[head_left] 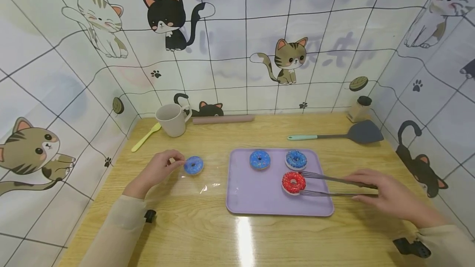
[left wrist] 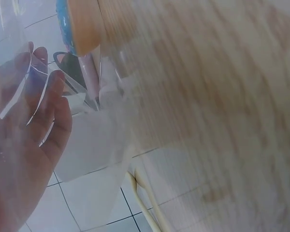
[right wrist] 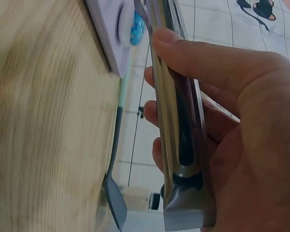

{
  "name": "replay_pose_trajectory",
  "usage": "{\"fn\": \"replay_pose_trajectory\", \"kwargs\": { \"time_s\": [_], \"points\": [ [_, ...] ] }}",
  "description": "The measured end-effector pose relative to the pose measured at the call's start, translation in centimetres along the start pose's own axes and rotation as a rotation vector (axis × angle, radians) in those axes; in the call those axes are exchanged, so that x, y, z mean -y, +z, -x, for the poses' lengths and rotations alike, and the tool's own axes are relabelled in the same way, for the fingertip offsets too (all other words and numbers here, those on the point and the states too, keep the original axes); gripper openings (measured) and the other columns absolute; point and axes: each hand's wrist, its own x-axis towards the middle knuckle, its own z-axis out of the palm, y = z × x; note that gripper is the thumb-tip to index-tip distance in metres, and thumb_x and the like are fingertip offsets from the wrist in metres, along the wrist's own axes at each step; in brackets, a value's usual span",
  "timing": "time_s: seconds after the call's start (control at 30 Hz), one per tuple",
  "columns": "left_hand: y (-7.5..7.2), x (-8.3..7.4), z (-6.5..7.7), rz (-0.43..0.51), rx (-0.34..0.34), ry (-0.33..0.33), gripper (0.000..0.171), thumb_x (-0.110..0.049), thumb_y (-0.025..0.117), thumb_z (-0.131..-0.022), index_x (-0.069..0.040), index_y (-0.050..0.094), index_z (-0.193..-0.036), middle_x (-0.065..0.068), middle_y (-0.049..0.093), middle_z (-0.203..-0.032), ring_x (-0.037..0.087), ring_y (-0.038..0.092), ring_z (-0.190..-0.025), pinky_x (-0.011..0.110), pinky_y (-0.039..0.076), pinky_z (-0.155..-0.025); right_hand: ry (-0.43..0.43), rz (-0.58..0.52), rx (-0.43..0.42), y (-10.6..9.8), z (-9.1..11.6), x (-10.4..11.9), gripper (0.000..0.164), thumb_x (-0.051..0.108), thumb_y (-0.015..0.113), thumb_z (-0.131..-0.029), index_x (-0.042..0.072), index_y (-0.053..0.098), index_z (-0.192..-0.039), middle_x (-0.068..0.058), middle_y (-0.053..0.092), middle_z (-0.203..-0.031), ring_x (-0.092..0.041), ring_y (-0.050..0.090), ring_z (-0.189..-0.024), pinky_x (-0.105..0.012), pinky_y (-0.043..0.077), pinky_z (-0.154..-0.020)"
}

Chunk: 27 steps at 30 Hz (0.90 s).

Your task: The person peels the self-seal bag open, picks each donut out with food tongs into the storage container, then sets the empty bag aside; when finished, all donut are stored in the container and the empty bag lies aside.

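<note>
My right hand (head_left: pixel 386 195) grips metal tongs (right wrist: pixel 176 116) with its thumb on top. Their fork-like tips lie at the right edge of a red sprinkled donut (head_left: pixel 293 183), one above and one below it. That donut sits on a lilac tray (head_left: pixel 245 201) with two blue donuts, one plain-sprinkled (head_left: pixel 259 160) and one darker (head_left: pixel 296 160). Beside another blue donut (head_left: pixel 193 165) on the left, my left hand (head_left: pixel 163 168) has curled fingers pinching a clear plastic bag (left wrist: pixel 94 140). The film lies partly across the hand; whether the donut is inside is unclear.
Behind the left hand stand a grey mug (head_left: pixel 172 120) and a yellow spoon (head_left: pixel 146 137). A pinkish rod (head_left: pixel 223 119) lies along the back wall. At the back right are a dark spatula (head_left: pixel 365 132) and a black-lidded jar (head_left: pixel 359 110). Cat-printed sheets enclose the wooden table (head_left: pixel 193 234).
</note>
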Motion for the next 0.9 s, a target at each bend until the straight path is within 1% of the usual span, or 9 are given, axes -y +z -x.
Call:
{"fn": "replay_pose_trajectory", "kwargs": {
  "time_s": [0.13, 0.27, 0.37, 0.5, 0.6, 0.73, 0.9],
  "points": [
    [0.0, 0.0, 0.0, -0.005, -0.002, 0.005, 0.007, -0.02, 0.069, -0.1, -0.016, 0.074, -0.104, -0.001, 0.073, -0.106, 0.015, 0.061, -0.094, 0.028, 0.049, -0.078, 0.019, -0.003, -0.011, -0.6, 0.9, -0.8, 0.064, 0.02, 0.096, -0.07, 0.034, 0.071, -0.127, 0.015, 0.068, -0.117, 0.003, 0.061, -0.105, -0.005, 0.042, -0.084],
    [-0.1, 0.0, 0.0, -0.004, 0.001, 0.0, 0.007, -0.02, 0.069, -0.1, -0.015, 0.074, -0.104, 0.0, 0.074, -0.106, 0.015, 0.061, -0.093, 0.028, 0.049, -0.077, 0.039, 0.003, -0.001, -0.8, 1.7, -1.5, 0.063, 0.02, 0.096, -0.069, 0.033, 0.072, -0.126, 0.013, 0.068, -0.117, 0.005, 0.06, -0.106, -0.004, 0.041, -0.084],
    [-0.2, 0.0, 0.1, -0.002, 0.004, -0.005, 0.008, -0.019, 0.069, -0.1, -0.014, 0.074, -0.104, 0.0, 0.074, -0.106, 0.015, 0.06, -0.091, 0.028, 0.049, -0.077, 0.053, 0.018, 0.013, -0.7, 2.0, -1.9, 0.061, 0.022, 0.096, -0.07, 0.032, 0.073, -0.125, 0.011, 0.069, -0.116, 0.004, 0.06, -0.105, -0.008, 0.045, -0.081],
    [-0.2, -0.1, 0.0, -0.004, 0.007, -0.004, 0.009, -0.02, 0.069, -0.1, -0.014, 0.074, -0.104, 0.0, 0.074, -0.107, 0.015, 0.061, -0.093, 0.028, 0.049, -0.078, 0.078, 0.023, 0.039, -0.4, 2.3, -2.3, 0.06, 0.025, 0.095, -0.07, 0.033, 0.073, -0.125, 0.008, 0.07, -0.116, 0.002, 0.062, -0.104, -0.02, 0.053, -0.075],
    [-0.2, -0.2, -0.1, -0.004, 0.011, -0.004, 0.01, -0.021, 0.069, -0.1, -0.014, 0.075, -0.104, 0.0, 0.074, -0.107, 0.015, 0.061, -0.095, 0.029, 0.049, -0.078, 0.1, 0.023, 0.059, -0.3, 2.4, -2.5, 0.059, 0.027, 0.095, -0.072, 0.034, 0.072, -0.126, 0.007, 0.07, -0.118, 0.0, 0.063, -0.105, -0.026, 0.055, -0.073],
    [-0.2, -0.3, -0.1, 0.003, 0.019, -0.01, 0.01, -0.021, 0.069, -0.1, -0.014, 0.075, -0.104, 0.0, 0.074, -0.107, 0.016, 0.061, -0.095, 0.03, 0.049, -0.079, 0.109, 0.024, 0.072, -0.3, 2.3, -2.6, 0.059, 0.028, 0.094, -0.072, 0.033, 0.072, -0.127, 0.006, 0.07, -0.118, -0.001, 0.063, -0.105, -0.027, 0.056, -0.074],
    [-0.2, -0.2, 0.0, 0.006, 0.02, -0.017, 0.01, -0.022, 0.069, -0.1, -0.015, 0.075, -0.105, 0.0, 0.074, -0.108, 0.016, 0.06, -0.095, 0.03, 0.049, -0.079, 0.088, 0.033, 0.05, -0.3, 2.2, -2.4, 0.062, 0.027, 0.096, -0.07, 0.032, 0.072, -0.127, 0.005, 0.071, -0.118, -0.003, 0.063, -0.104, -0.027, 0.056, -0.074]
  ]
}}
